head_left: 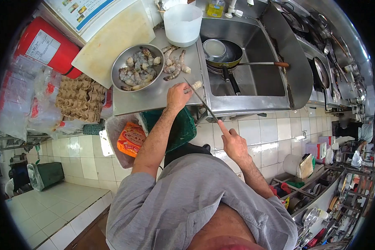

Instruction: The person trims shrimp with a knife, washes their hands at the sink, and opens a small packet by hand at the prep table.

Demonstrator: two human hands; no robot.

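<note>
My right hand [234, 144] is closed round the handle of a long knife [203, 102]. Its thin blade slants up and left across the counter's front edge. My left hand [179, 96] rests at that edge with bent fingers, pinching a shrimp [195, 85] beside the blade. Whether the blade touches the shrimp I cannot tell. Beyond my left hand, several whole shrimps [176, 63] lie on the steel counter [150, 101]. To their left stands a round metal bowl [117, 79] with a heap of grey shrimps in it.
Right of the counter, a sink [258, 54] holds stacked pans [233, 51]. A white bucket [182, 25] stands behind the shrimps. A cutting board [112, 35] leans by a red fire extinguisher [46, 46]. Below the counter edge is a green bin [183, 131]; egg trays [79, 98] sit left.
</note>
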